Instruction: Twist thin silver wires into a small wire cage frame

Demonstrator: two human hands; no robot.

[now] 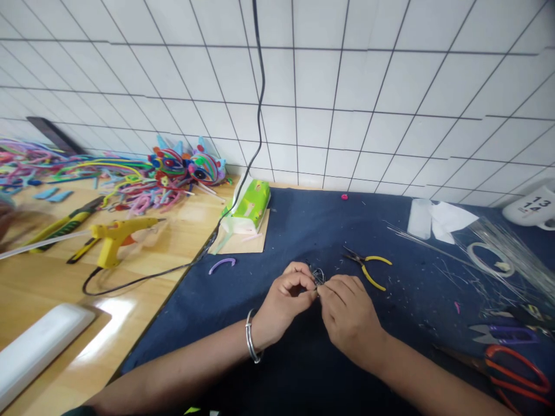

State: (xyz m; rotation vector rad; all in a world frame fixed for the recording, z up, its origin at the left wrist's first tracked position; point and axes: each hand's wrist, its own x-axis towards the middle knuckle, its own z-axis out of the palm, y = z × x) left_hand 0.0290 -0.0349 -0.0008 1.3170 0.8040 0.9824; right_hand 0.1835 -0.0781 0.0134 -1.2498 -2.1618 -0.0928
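Fingertips of the left hand (pixel 286 294) and right hand (pixel 353 320) pinch at the lower edge of a small coil of dark wire (pixel 319 276), held between them over the navy cloth (pixel 303 219). The left thumb and index finger curve into a ring and the right fingers are bunched together; exactly where each one presses is too small to tell. Since the hold looks narrow and the loops springy, a slip on either side could let the coil twist out of shape, and a loose end could prick a fingertip. Yellow-handled pliers (pixel 363 261) lie open at three o'clock from the coil, where a swinging knuckle might knock them. Thin straight wires (pixel 407 234) toward two o'clock could snag or scatter under a careless sweep. Near nine o'clock rests a purple curved strip (pixel 222 264); farther that way, a tug on the black cord (pixel 255 23) could drag the yellow glue gun (pixel 113 236).
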